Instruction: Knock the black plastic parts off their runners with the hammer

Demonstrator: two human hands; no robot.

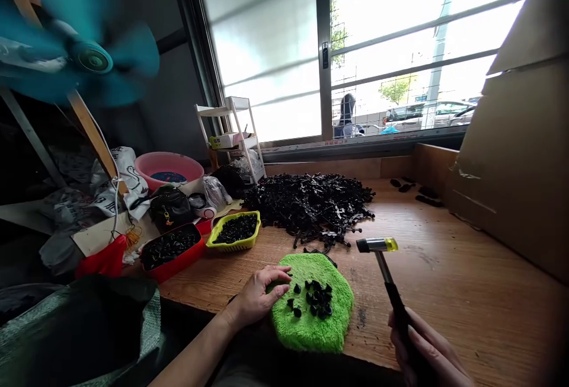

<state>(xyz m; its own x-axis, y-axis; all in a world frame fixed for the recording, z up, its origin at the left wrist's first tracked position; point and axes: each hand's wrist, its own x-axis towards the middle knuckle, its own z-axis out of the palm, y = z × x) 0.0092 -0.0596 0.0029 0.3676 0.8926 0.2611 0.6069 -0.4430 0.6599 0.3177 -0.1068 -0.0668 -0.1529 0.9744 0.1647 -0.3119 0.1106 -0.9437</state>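
My right hand [427, 354] clenches the hammer [386, 274] raised; my left hand [260, 295], released, steadies the green cloth [311, 328] cushioning black clips [315, 301].

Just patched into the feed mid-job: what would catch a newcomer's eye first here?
The bright green cloth at the near table edge, dotted with small black parts, stands out most; the left hand rests on its left side. To its right, the right hand holds a small hammer raised above the wooden table. Behind lies a big heap of black pieces, with a yellow tray and a red tray of parts to its left.
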